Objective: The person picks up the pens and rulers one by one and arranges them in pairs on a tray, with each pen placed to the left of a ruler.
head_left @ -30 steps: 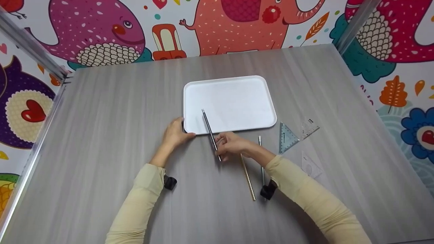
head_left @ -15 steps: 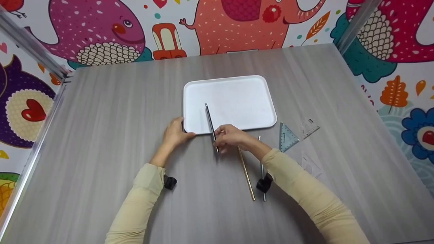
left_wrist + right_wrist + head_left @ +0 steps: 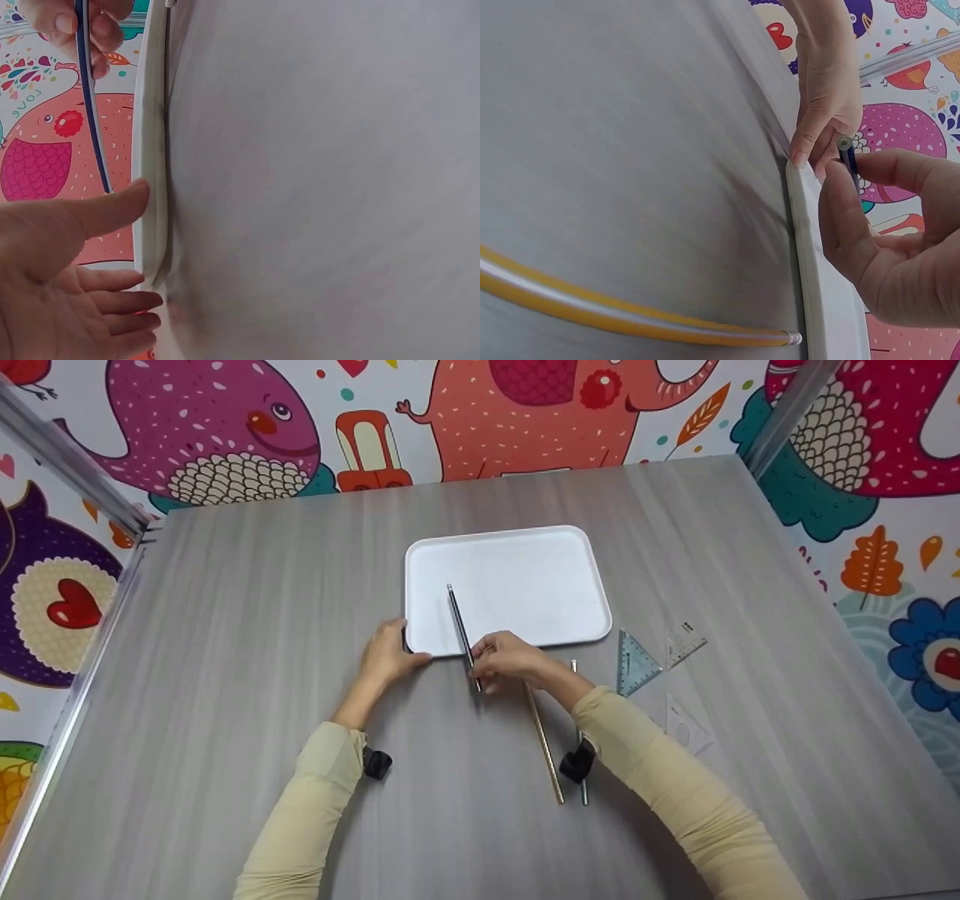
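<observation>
In the head view, my right hand [image 3: 506,660] pinches a dark pencil [image 3: 460,626] between thumb and fingers near its lower end. The pencil slants over the left part of a white tray [image 3: 525,585], its silver-tipped end pointing away. The right wrist view shows the pencil's round near end [image 3: 844,142]. My left hand [image 3: 386,656] rests at the tray's near left corner, thumb along the front edge and fingers at the left side, looking fairly straight in the left wrist view. A gold-yellow pencil [image 3: 545,750] lies under my right wrist, beside a silver pencil [image 3: 584,791] partly hidden by the wrist camera.
Right of the tray lie a bluish set square [image 3: 636,664], a clear set square [image 3: 684,645] and a faint clear ruler-like piece [image 3: 686,727], partly covered by the sleeve. The grey tabletop [image 3: 247,607] is bounded by walls with cartoon animals.
My right hand has moved forward and slightly left with the dark pencil, whose far end reaches further over the tray. My left hand has stayed at the corner.
</observation>
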The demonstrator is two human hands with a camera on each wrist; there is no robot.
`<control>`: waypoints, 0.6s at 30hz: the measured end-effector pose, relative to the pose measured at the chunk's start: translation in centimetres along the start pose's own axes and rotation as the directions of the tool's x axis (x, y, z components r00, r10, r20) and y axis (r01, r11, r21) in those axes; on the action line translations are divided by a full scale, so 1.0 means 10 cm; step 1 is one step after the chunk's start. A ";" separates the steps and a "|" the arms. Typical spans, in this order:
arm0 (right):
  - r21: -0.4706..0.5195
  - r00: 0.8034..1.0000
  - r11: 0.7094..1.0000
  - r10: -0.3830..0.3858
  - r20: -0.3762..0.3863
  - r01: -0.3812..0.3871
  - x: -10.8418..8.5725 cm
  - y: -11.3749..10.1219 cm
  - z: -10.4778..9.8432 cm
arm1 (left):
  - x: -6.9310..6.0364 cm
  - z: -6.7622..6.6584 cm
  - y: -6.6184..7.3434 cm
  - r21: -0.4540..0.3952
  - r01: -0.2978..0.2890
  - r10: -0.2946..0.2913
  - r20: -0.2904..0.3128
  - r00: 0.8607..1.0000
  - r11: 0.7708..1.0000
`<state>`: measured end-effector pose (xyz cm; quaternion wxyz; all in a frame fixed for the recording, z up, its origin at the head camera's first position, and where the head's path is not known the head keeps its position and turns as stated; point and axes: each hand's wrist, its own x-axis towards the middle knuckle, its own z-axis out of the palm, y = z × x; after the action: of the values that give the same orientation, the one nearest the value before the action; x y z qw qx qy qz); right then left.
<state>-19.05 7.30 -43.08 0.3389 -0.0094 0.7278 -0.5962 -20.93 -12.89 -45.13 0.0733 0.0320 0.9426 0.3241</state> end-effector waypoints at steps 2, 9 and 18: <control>-0.001 1.000 1.000 0.001 -0.008 -0.001 0.02 0.00 0.00 | 0.00 0.00 0.00 0.002 0.003 -0.003 -0.001 1.000 1.000; -0.018 0.999 1.000 -0.004 -0.037 0.004 0.09 -0.04 0.00 | 0.01 0.01 0.00 0.005 0.008 -0.008 -0.004 1.000 1.000; -0.031 0.998 0.999 0.021 -0.064 -0.023 0.15 -0.09 -0.01 | 0.00 0.00 0.00 -0.007 -0.020 0.020 -0.013 1.000 1.000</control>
<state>-20.62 6.47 -43.02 0.3218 0.0123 0.7477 -0.5807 -20.96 -12.87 -45.17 0.0643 0.0393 0.9416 0.3282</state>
